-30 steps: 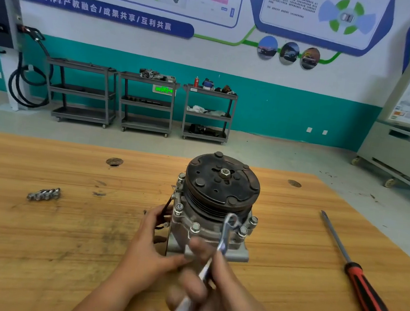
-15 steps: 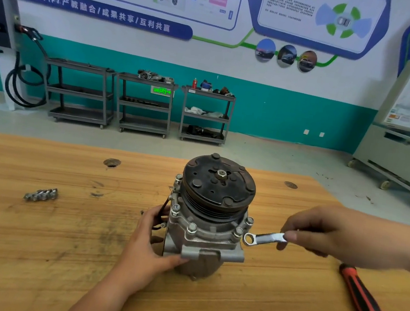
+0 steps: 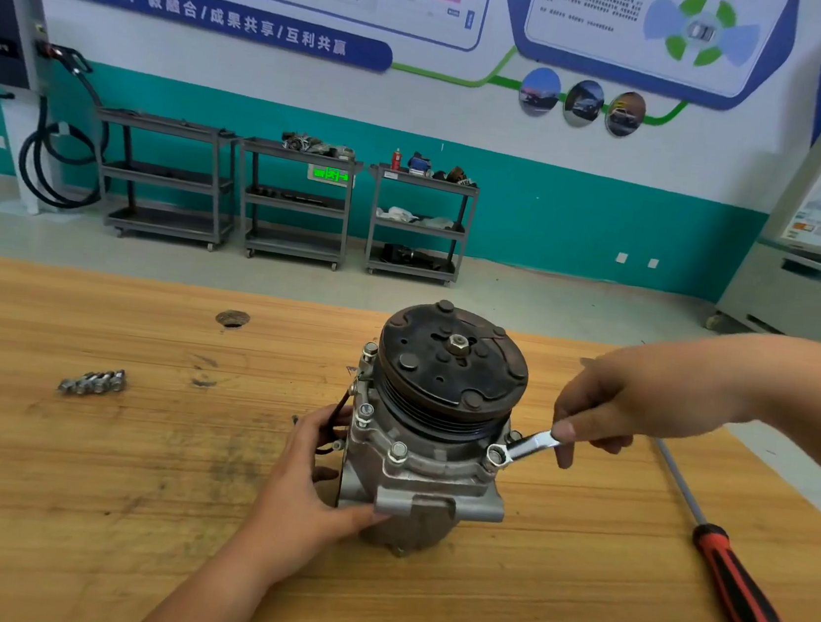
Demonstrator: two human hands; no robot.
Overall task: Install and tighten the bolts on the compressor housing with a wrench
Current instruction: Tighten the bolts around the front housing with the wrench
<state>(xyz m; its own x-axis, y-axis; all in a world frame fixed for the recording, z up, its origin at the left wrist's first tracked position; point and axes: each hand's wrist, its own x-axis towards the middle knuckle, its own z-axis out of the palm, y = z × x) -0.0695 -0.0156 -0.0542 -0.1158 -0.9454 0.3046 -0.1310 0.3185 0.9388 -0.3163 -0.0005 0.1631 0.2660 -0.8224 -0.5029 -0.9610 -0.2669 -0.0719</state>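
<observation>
A silver compressor with a dark pulley on top stands upright on the wooden table. Several bolts sit in its housing flange. My left hand grips the housing's lower left side. My right hand holds a small silver wrench, whose ring end sits over the bolt at the flange's right front. Most of the wrench handle is hidden in my fingers.
Several loose bolts lie in a row to the left on the table. A red-and-black screwdriver lies on the right. Grey trolleys stand along the far wall.
My right hand has swung the wrench from in front of the compressor round to its right side and set the ring end on the right front bolt. The left hand has stayed put.
</observation>
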